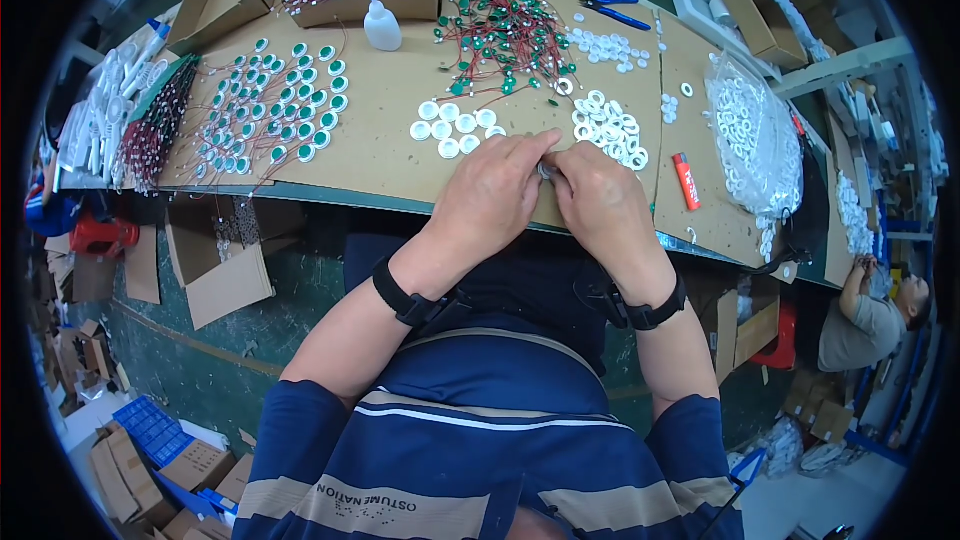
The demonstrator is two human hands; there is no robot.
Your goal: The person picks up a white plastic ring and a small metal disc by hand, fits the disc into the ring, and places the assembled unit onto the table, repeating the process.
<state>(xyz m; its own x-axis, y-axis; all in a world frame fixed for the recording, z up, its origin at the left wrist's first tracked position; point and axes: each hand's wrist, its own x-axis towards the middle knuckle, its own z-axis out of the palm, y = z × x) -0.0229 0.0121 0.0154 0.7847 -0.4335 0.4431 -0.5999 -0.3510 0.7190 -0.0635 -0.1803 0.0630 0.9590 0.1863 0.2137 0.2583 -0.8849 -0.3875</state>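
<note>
My left hand [487, 192] and my right hand [603, 198] meet at the table's near edge, fingers closed and thumbs together. Between the fingertips shows a sliver of a small white round part [545, 171]; the fingers hide most of it. Just beyond my left hand lies a group of white round caps [466, 124]. A heap of white plastic rings [628, 153] sits beyond my right hand. Farther back is a tangle of green discs with red wires [505, 35]. To the left, white caps with green discs and red wires [290, 105] are spread in rows.
A white squeeze bottle [382, 28] stands at the back, before a box of wired parts [365, 8]. Blue-handled pliers [615, 12] lie far right. An orange-red tube [686, 181] and a bag of rings [750, 135] are to the right. Another person [868, 325] works at far right.
</note>
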